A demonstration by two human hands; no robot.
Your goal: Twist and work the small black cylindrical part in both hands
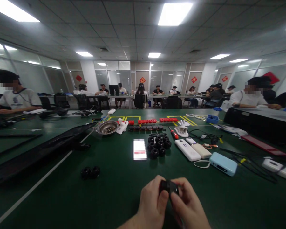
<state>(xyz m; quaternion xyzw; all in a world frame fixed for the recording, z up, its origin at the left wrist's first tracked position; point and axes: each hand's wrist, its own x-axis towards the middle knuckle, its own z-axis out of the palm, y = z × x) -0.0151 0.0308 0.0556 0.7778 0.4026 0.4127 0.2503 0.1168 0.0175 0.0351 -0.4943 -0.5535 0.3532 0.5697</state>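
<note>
A small black part with a shiny side (169, 187) is held between my two hands above the green tabletop, close to me. The fingers of my left hand (152, 198) are closed around its left side, with the thumb in front. From the right, my right hand (186, 202) pinches the part between thumb and fingers. Its exact kind is not clear, since the fingers cover much of it. Beyond my hands stands a cluster of several glossy black round parts (159, 144). Two similar round parts (90, 172) sit together to the left.
Further back are a metal bowl (107, 127) with small pieces, red trays (147, 121), a dark strip (146, 128) and a red screwdriver (174, 133). A bright white rectangle (139, 146), power banks (187, 150) and a light-blue box (223, 163) lie nearer. A long black panel (43, 152) stretches leftward.
</note>
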